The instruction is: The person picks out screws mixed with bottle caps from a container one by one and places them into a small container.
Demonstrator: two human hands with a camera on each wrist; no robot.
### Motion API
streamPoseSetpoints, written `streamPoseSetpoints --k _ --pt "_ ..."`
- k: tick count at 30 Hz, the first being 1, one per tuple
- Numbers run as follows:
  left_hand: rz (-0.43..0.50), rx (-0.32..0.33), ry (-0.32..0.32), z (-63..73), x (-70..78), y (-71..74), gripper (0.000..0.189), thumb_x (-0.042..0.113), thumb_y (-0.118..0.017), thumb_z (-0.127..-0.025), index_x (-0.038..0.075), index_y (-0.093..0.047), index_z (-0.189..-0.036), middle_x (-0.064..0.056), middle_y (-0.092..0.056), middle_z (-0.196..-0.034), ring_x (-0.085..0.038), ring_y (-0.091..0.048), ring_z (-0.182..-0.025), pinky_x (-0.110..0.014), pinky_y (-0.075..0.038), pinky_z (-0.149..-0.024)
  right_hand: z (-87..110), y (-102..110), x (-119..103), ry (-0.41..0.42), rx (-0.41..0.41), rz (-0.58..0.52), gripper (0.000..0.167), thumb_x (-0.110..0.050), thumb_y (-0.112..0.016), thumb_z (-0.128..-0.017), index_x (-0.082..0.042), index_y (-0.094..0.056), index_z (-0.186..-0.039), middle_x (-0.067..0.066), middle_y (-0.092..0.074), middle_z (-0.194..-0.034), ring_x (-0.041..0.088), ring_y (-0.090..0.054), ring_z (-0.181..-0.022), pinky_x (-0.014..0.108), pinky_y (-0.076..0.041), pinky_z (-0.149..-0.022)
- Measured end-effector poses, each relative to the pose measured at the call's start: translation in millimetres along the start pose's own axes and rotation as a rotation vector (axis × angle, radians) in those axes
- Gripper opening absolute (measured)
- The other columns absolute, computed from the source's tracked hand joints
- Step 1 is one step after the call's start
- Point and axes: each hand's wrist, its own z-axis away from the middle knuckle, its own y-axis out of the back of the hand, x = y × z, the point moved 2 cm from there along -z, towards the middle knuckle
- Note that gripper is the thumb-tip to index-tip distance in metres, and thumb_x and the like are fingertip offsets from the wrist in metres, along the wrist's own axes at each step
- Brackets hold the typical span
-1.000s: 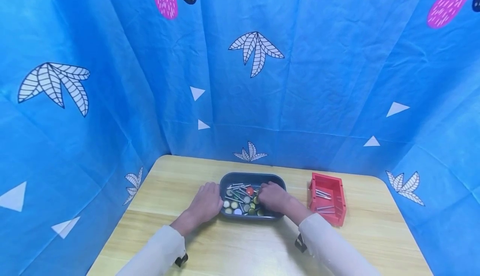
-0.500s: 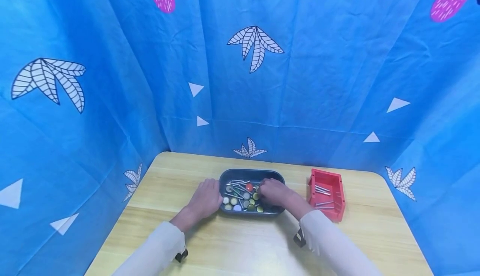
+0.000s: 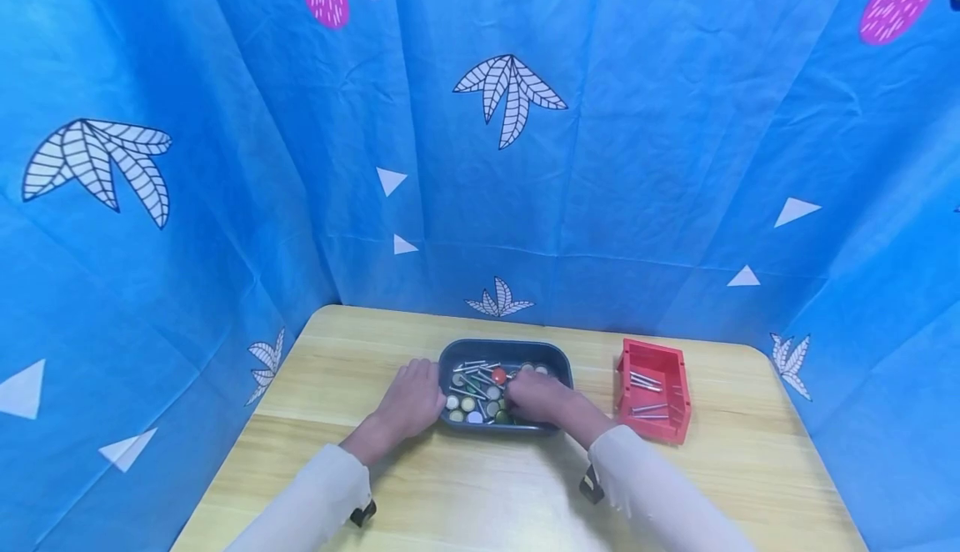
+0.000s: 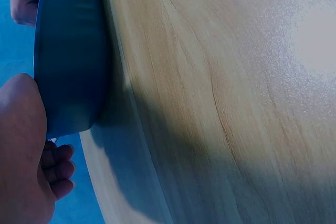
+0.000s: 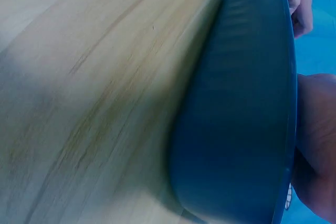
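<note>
A dark blue-grey oblong tub (image 3: 459, 430) stands on the table and holds bottle caps (image 3: 468, 403) mixed with long silver nails or screws (image 3: 471, 365). One cap is red-orange (image 3: 499, 376). At the tub's left end my left hand (image 3: 411, 398) grips the rim; the left wrist view shows its thumb (image 4: 21, 98) at the edge and the curled fingers (image 4: 59, 170) outside. My right hand (image 3: 534, 393) reaches down among the caps in the right half of the tub. Its fingertips are hidden by the hand itself and, in the right wrist view, by the tub wall (image 5: 236, 108).
Right of the tub stands a red open-front bin (image 3: 678, 419) with several long silver nails or screws (image 3: 647, 382) lying in it. A light wooden table (image 3: 480, 494) carries everything. Blue patterned cloth (image 3: 637, 160) hangs close behind and on both sides.
My right hand has shifted left and slightly nearer within the tub, uncovering caps at its far right corner. The left hand stays at the rim. The head view tilted slightly.
</note>
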Motion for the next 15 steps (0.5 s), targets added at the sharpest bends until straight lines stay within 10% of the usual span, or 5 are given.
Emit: streamPoseSetpoints --k 15 --pt "0.007 -0.032 0.01 0.3 -0.9 1.2 0.026 0.025 -0.058 -0.093 0.002 -0.06 -0.105 -0.004 -0.051 -0.087 -0.019 -0.043 -0.081 -0.033 -0.04 -0.076 -3.2 -4.6 -2.6 -0.067 -0.036 -0.041 0.02 -0.023 -0.074 -0.091 -0.027 -0.069 -0.071 -0.008 -0.064 -0.07 0.009 -0.053 -0.06 0.026 -0.045 -0.054"
